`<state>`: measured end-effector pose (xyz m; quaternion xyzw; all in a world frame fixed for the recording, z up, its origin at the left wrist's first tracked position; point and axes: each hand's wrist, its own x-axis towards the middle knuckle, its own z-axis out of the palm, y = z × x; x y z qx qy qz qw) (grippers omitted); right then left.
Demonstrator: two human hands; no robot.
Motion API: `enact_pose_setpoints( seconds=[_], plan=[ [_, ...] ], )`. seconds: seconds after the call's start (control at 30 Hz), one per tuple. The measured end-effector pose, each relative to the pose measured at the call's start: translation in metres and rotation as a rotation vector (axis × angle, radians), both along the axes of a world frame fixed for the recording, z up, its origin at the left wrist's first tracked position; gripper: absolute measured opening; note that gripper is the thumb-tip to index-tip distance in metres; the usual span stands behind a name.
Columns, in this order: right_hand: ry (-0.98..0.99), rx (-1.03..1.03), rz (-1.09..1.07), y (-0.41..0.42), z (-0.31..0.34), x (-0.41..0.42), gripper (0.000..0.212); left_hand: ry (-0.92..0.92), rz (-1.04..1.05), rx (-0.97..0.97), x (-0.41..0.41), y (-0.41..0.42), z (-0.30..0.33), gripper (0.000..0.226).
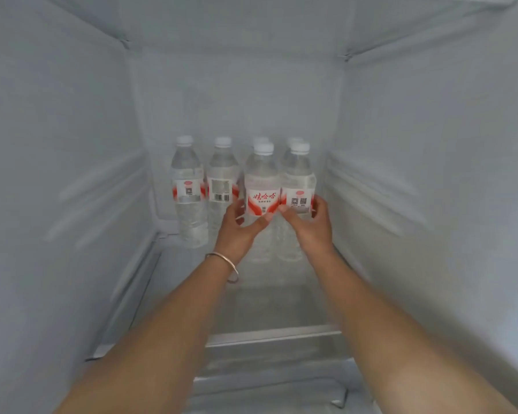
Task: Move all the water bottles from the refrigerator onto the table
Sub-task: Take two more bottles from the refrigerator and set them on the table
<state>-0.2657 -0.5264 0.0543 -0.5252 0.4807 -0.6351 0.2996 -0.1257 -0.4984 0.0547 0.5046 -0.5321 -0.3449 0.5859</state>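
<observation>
Several clear water bottles with white caps and red-and-white labels stand on a glass shelf (pixel 269 306) inside the refrigerator. My left hand (pixel 240 227), with a bangle on its wrist, wraps around the front middle bottle (pixel 262 180). My right hand (pixel 311 224) grips the front right bottle (pixel 298 177) at its label. Both bottles stand upright on the shelf. Two more bottles hide right behind these; only their caps show. To the left stand a far-left bottle (pixel 189 189) and a second bottle (pixel 222 177), untouched.
White refrigerator walls close in at left (pixel 57 174) and right (pixel 461 174), with ribbed shelf rails. The shelf's front edge (pixel 272 336) lies under my forearms. An upper shelf (pixel 237 22) forms the ceiling above the bottles.
</observation>
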Motion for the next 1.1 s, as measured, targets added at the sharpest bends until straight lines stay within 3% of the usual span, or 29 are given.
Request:
enact_pose_setpoints(
  seconds=[0.23, 0.33, 0.47, 0.57, 0.87, 1.1],
  plan=[
    [-0.050, 0.099, 0.042, -0.018, -0.013, -0.017, 0.054, -0.033, 0.004, -0.082, -0.029, -0.021, -0.010, 0.042],
    [-0.091, 0.113, 0.099, -0.014, -0.029, -0.017, 0.060, -0.033, 0.012, -0.101, -0.031, -0.019, -0.022, 0.046],
    [-0.152, 0.069, 0.159, -0.006, -0.020, -0.017, 0.044, 0.016, 0.033, -0.067, -0.033, -0.010, -0.014, 0.066],
    [-0.159, -0.011, 0.172, 0.012, 0.015, -0.014, 0.038, 0.035, 0.050, -0.109, -0.030, 0.004, 0.017, 0.058],
    [-0.123, -0.232, 0.184, 0.173, 0.092, 0.016, 0.022, 0.095, -0.028, -0.315, -0.003, 0.153, 0.084, 0.060],
    [-0.152, 0.018, -0.119, 0.362, -0.013, 0.004, 0.020, 0.054, -0.415, -0.015, 0.000, 0.309, -0.012, 0.072]
  ],
)
